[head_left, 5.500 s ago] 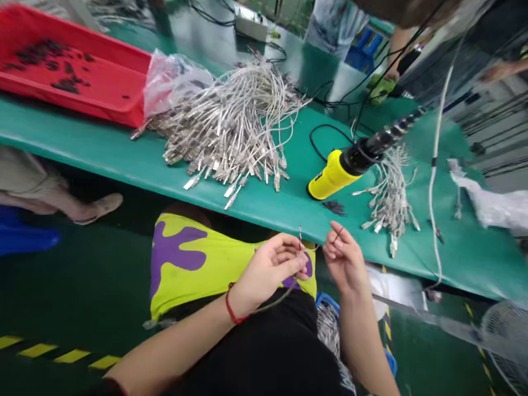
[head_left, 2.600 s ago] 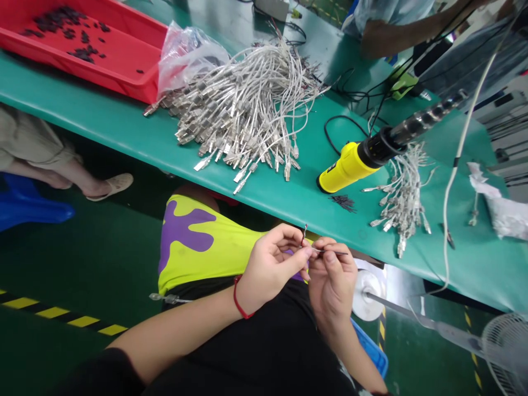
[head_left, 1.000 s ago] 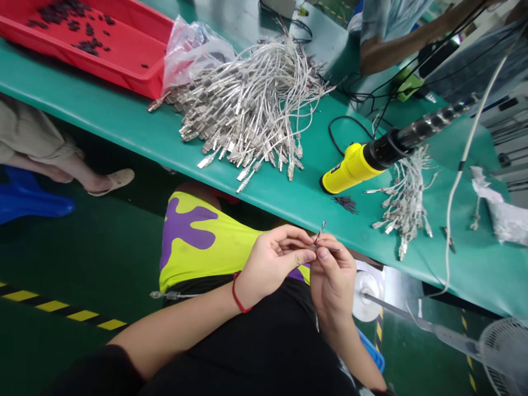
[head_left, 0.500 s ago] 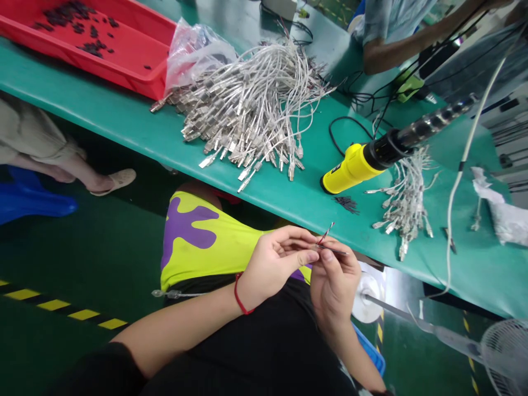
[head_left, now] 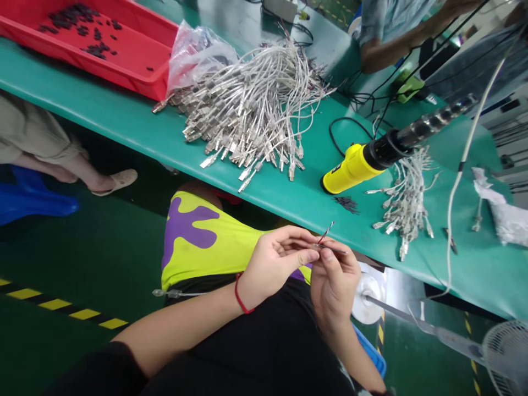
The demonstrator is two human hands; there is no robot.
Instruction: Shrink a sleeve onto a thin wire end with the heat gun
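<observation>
My left hand and my right hand meet over my lap, pinching the stripped end of a thin cable. A twisted red-and-white wire end sticks up between them, and a thin dark wire tip points right from my right fingers. A metal-tipped cable end lies across my lap to the left. On the green bench beyond my hands lies a large bundle of white cables with metal plugs. A smaller bundle lies to the right, next to a yellow-handled power tool.
A red tray of small dark parts and a clear plastic bag stand behind the cables. A co-worker's arm reaches in at the top right. A person's sandalled foot is at the left, and a fan stands at the lower right.
My hands have drawn together from apart, and the wire ends now sit between the fingers of both. The whole view has tilted slightly. Over the last half second little else differs.
</observation>
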